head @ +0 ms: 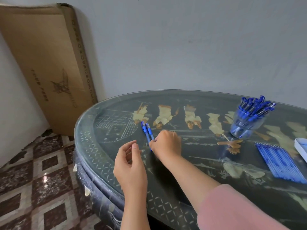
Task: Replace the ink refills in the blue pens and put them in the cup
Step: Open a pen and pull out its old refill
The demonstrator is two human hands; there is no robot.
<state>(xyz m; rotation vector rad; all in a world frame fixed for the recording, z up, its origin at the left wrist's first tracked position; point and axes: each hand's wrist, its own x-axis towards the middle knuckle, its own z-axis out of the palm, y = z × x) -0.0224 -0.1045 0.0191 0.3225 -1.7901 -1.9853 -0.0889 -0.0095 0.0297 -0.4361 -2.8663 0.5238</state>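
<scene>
Item, far left: flattened cardboard box (48,63), leaned against the wall, off the work surface. Item: oval table (86,130) under a glass sheet, carrying everything below. Item: left hand (131,165), hovering above the table's near edge, fingers loosely half-curled, thumb and forefinger apart, nothing plainly in it; judged to be waiting to receive a pen for dismantling. Item: blue pens (147,131), two, lying side by side on the glass, their far ends pointing away from the person, well apart from the cup. Item: right hand (167,145), knuckles up, thumb and curled fingers closed over the pens' near ends, apparently gathering them up; the fingertips themselves were hidden. Item: clear cup (239,131), upright towards the far right, packed with blue pens, presumably those already done. Item: refills (280,163), a neat row laid flat, near the cup and within the right hand's reach. Item: white tray (301,146), cut off by the right edge, contents not visible.
</scene>
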